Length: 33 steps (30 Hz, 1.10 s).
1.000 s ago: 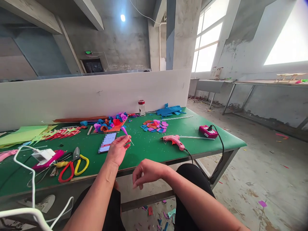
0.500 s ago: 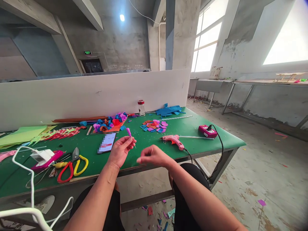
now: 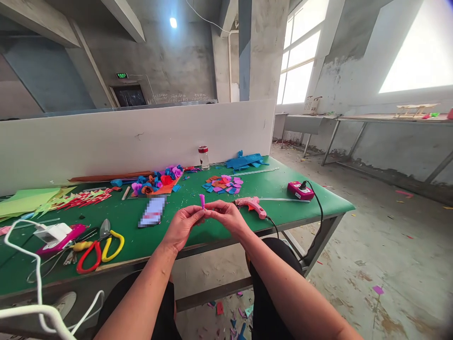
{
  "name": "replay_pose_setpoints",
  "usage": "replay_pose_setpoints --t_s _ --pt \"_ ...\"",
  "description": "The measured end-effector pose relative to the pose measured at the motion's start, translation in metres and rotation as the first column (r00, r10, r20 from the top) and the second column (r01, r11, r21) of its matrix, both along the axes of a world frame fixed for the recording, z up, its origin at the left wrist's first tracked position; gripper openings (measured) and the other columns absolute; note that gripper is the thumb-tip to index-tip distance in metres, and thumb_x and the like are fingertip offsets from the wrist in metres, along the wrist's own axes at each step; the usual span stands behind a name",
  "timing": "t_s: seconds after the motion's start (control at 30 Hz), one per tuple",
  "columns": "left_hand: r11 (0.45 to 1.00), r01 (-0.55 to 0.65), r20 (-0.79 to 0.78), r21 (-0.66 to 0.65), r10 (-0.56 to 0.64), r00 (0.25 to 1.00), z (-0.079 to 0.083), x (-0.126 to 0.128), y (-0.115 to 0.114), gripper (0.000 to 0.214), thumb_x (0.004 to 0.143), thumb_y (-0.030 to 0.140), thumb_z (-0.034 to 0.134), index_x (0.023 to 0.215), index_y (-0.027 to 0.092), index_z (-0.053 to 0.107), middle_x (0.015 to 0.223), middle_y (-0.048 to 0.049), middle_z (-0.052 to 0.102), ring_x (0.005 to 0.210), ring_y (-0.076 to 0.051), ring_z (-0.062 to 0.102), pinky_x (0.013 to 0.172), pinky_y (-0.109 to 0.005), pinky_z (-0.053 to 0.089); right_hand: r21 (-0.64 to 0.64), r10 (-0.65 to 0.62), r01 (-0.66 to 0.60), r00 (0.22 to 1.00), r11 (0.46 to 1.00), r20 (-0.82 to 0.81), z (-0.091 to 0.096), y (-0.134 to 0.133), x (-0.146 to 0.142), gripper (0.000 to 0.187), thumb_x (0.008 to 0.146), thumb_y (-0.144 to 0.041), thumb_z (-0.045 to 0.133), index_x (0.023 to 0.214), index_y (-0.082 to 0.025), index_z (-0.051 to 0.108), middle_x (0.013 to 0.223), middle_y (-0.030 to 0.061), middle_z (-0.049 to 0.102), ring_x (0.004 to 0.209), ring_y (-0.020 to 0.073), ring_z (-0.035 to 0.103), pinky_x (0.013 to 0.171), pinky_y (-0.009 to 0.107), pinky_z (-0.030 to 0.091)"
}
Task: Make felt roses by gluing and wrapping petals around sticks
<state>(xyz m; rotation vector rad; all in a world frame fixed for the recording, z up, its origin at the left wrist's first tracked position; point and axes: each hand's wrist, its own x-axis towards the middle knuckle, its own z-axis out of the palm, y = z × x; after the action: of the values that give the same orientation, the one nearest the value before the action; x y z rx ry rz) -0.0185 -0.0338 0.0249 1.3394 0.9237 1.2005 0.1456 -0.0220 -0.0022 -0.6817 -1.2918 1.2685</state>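
Between both hands, over the table's front edge, stands a small purple paper roll, upright and flared at its top. My left hand pinches its lower end between thumb and fingertips. From the other side, the thumb and fingers of my right hand close on the same lower end, which the fingertips hide. Just beyond the hands lies a pile of coloured paper pieces. A pink glue gun rests to the right of my right hand. Left of my left hand is a phone.
Red-and-yellow-handled pliers and a white charger lie on the green table at left. Paper flowers, a red-lidded jar and blue paper are farther back. A cord runs from the pink power socket over the right edge.
My right hand has moved up and left to meet my left hand and grip the purple roll's lower end. The roll is now more upright. The view has shifted slightly.
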Motion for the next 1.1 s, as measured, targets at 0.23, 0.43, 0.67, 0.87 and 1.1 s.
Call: replay_pose_setpoints --t_s 0.23,0.43,0.67,0.87,1.1 --pt "1.000 0.012 -0.098 -0.022 -0.014 0.995 -0.003 0.001 -0.001 0.025 0.069 0.042 0.081 0.077 0.018 0.079 0.072 -0.0047 0.070 0.062 -0.012 0.050 0.059 -0.025 0.039 -0.006 0.041 -0.042 0.991 0.999 -0.126 0.000 0.000 -0.003 0.035 0.058 -0.045 0.086 0.076 -0.018 0.074 0.066 0.0001 0.068 0.065 0.0163 0.062 0.074 0.033 0.050" --pt "1.000 0.017 -0.088 -0.016 -0.018 0.996 -0.005 0.003 -0.002 0.026 0.063 0.039 0.086 0.079 0.019 0.079 0.076 -0.0048 0.072 0.069 -0.015 0.058 0.066 -0.026 0.043 -0.034 -0.011 0.006 0.988 0.999 -0.151 -0.002 0.003 -0.003 0.035 0.055 -0.042 0.088 0.073 -0.017 0.072 0.071 0.0005 0.069 0.065 0.0147 0.062 0.070 0.030 0.050" --pt "1.000 0.008 -0.118 0.030 -0.004 0.993 -0.012 0.004 0.002 0.026 0.066 0.039 0.084 0.080 0.018 0.078 0.076 -0.0043 0.073 0.072 -0.015 0.060 0.071 -0.027 0.046 0.033 -0.061 0.064 0.994 0.997 -0.087 -0.001 0.002 -0.002 0.033 0.057 -0.044 0.087 0.072 -0.017 0.073 0.070 0.0008 0.068 0.062 0.0145 0.060 0.065 0.028 0.049" --pt "0.999 -0.001 -0.125 0.045 0.007 0.992 -0.012 0.004 0.002 0.025 0.066 0.038 0.084 0.079 0.018 0.077 0.075 -0.0026 0.073 0.070 -0.014 0.059 0.070 -0.027 0.046 0.107 -0.118 0.118 0.993 0.987 -0.002 0.000 0.002 0.000 0.033 0.061 -0.048 0.084 0.072 -0.019 0.072 0.071 0.0013 0.068 0.064 0.0162 0.062 0.066 0.030 0.050" --pt "0.994 -0.030 -0.147 0.101 0.045 0.988 -0.009 0.006 0.002 0.026 0.064 0.041 0.084 0.076 0.019 0.077 0.069 -0.0002 0.070 0.066 -0.013 0.057 0.069 -0.026 0.047 0.329 -0.270 0.226 0.958 0.917 0.095 -0.001 0.002 0.001 0.028 0.073 -0.049 0.077 0.075 -0.021 0.075 0.074 0.0020 0.065 0.070 0.0159 0.058 0.069 0.029 0.048"
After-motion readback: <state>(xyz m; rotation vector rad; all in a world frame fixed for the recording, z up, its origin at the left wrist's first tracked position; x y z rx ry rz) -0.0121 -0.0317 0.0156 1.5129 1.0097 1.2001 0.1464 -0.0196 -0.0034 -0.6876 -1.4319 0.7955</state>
